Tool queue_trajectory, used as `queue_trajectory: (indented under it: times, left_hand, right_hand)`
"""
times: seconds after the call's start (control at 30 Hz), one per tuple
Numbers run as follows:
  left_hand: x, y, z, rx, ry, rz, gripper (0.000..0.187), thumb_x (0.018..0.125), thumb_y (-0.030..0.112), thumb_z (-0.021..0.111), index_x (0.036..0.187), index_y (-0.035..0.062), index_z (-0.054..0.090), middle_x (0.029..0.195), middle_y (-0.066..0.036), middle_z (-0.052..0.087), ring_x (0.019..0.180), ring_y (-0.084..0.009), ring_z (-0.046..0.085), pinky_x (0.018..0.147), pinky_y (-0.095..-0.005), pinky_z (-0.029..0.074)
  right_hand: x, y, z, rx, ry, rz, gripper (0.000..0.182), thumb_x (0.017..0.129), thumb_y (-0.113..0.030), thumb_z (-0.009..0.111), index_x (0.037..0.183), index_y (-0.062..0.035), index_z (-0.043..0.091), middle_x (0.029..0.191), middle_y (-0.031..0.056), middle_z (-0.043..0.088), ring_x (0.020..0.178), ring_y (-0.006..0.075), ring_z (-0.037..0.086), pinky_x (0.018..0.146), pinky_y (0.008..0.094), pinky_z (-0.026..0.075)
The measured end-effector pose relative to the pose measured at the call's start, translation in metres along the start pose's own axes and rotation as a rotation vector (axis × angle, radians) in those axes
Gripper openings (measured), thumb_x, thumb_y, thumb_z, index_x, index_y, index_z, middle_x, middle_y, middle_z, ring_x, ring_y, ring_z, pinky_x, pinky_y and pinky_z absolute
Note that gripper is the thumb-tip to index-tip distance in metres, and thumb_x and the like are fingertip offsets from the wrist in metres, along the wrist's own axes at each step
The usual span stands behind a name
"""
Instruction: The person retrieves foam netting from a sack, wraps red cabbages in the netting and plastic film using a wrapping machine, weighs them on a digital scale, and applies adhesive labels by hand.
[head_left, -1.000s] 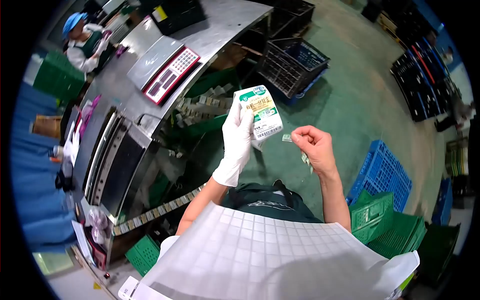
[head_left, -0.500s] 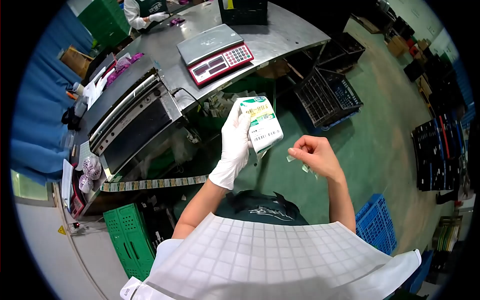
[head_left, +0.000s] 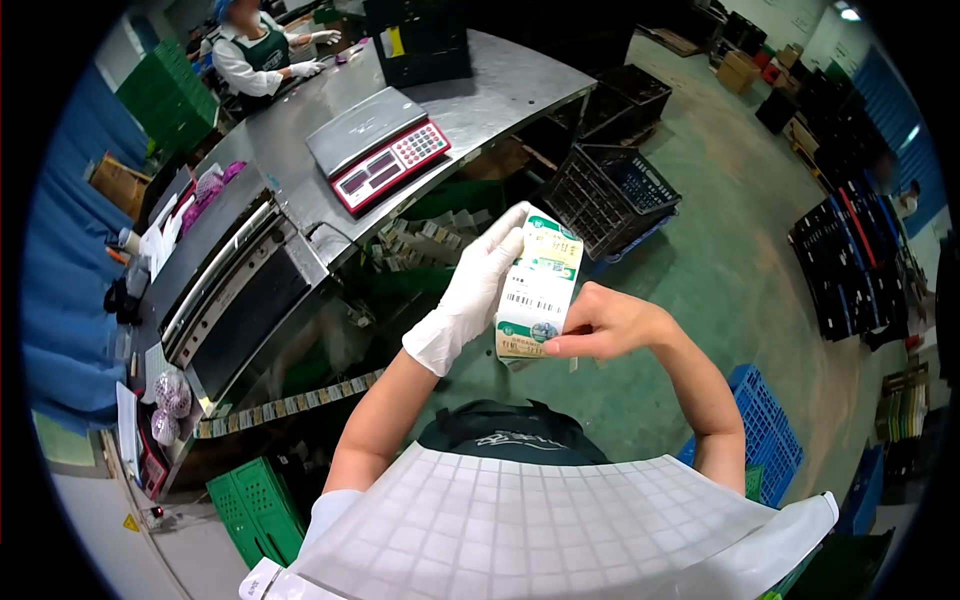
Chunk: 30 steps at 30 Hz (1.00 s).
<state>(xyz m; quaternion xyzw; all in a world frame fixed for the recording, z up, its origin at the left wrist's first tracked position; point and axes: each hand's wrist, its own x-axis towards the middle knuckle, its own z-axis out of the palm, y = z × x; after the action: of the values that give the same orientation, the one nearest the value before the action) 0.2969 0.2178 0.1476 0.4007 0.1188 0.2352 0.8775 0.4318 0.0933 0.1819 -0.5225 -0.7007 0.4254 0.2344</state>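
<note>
My left hand (head_left: 468, 295), in a white glove, is closed round a stack or strip of printed labels (head_left: 540, 282) in front of me. The labels are white with green bands, yellow patches and a barcode, and the strip curves down at its lower end. My bare right hand (head_left: 620, 322) pinches the right edge of that lower end between thumb and bent forefinger. Small pale scraps (head_left: 573, 365) show just under the right fingers. The far side of the labels is hidden.
A red-and-white scale (head_left: 380, 155) stands on the steel table (head_left: 505, 85) beside a black crate. A sloped machine (head_left: 235, 300) is at left, with a label strip (head_left: 290, 402) along its edge. A black basket (head_left: 610, 200), green crate (head_left: 255, 510) and blue pallet (head_left: 765, 430) surround me. A co-worker (head_left: 260, 60) stands beyond.
My right hand has come in from the right and now grips the labels' lower end. More of the strip shows, hanging lower. The view has shifted, showing more of the co-worker.
</note>
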Motion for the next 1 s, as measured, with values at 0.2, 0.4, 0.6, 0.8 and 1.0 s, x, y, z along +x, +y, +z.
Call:
queue_trajectory:
  times: [0.2,0.4,0.6,0.8,1.0]
  left_hand:
    - [-0.013,-0.037,-0.002,-0.173,-0.218,-0.250,0.065,0.090,0.053,0.027,0.129,0.0023,0.033,0.123,-0.010,0.047,0.112,-0.0202,0.046,0.094,-0.0369,0.036]
    - [-0.034,-0.052,0.001,0.186,-0.084,-0.119,0.042,0.089,0.029,0.050,0.119,-0.0009,0.048,0.107,-0.006,0.058,0.093,-0.0127,0.056,0.085,-0.0281,0.043]
    - [-0.035,-0.055,0.004,0.057,0.154,-0.043,0.033,0.088,0.020,0.053,0.115,0.0000,0.053,0.103,-0.005,0.060,0.088,-0.0107,0.058,0.078,-0.0253,0.046]
    - [-0.038,-0.067,0.000,0.115,0.193,0.001,0.032,0.089,0.020,0.052,0.114,0.0006,0.054,0.102,-0.004,0.060,0.089,-0.0096,0.056,0.082,-0.0249,0.044]
    - [-0.041,-0.068,0.001,0.216,0.187,0.022,0.032,0.090,0.016,0.049,0.115,-0.0019,0.052,0.105,-0.008,0.059,0.090,-0.0119,0.056,0.082,-0.0273,0.044]
  right_hand:
    - [-0.029,0.005,-0.016,0.440,0.371,0.188,0.029,0.080,-0.024,0.062,0.062,-0.0010,0.063,0.044,0.0005,0.047,0.038,0.0050,0.038,0.038,0.0209,0.027]
    - [-0.039,0.022,-0.010,0.645,0.502,0.265,0.028,0.083,-0.024,0.059,0.066,-0.0021,0.061,0.052,-0.0014,0.050,0.044,0.0033,0.040,0.041,0.0193,0.030]
    - [-0.050,0.019,0.015,0.742,0.728,0.194,0.017,0.079,-0.019,0.063,0.078,-0.0017,0.060,0.052,-0.0035,0.047,0.041,0.0011,0.036,0.035,0.0170,0.022]
    - [-0.026,0.015,0.047,0.583,0.901,0.267,0.011,0.075,-0.009,0.066,0.078,0.0003,0.062,0.051,-0.0091,0.043,0.047,-0.0018,0.031,0.043,0.0171,0.023]
    - [-0.014,0.010,0.047,0.511,0.924,0.284,0.013,0.075,-0.010,0.066,0.078,0.0011,0.061,0.051,-0.0091,0.042,0.048,-0.0015,0.032,0.044,0.0173,0.023]
